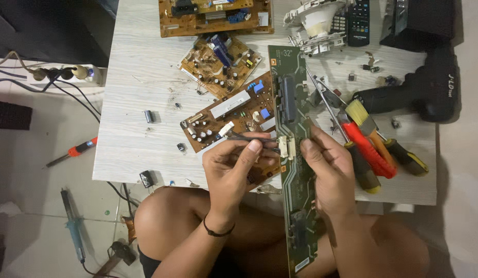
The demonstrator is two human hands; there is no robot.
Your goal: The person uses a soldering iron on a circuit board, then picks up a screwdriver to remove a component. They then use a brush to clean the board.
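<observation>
Long green circuit board (295,154): narrow strip, lying lengthwise across the near edge of the low wooden table (141,103), its near end over the person's lap. Right hand (329,172): clasped on the strip's right edge at mid-length, thumb on its face. Left hand (233,167): pinched around a thin dark tool (249,138), apparently tweezers, whose tip meets a white connector (283,148) on the strip's left edge.

Brown power boards (233,118): one under the left hand, another (220,64) behind it, a third (215,15) at the far edge.

Right side of table: small brush (360,116), red-handled tool (370,149), yellow-and-black screwdrivers (406,157), black cordless drill (419,92), remote control (358,20).

Floor, left: red screwdriver (74,152), soldering iron (74,226), power strip (69,74).
</observation>
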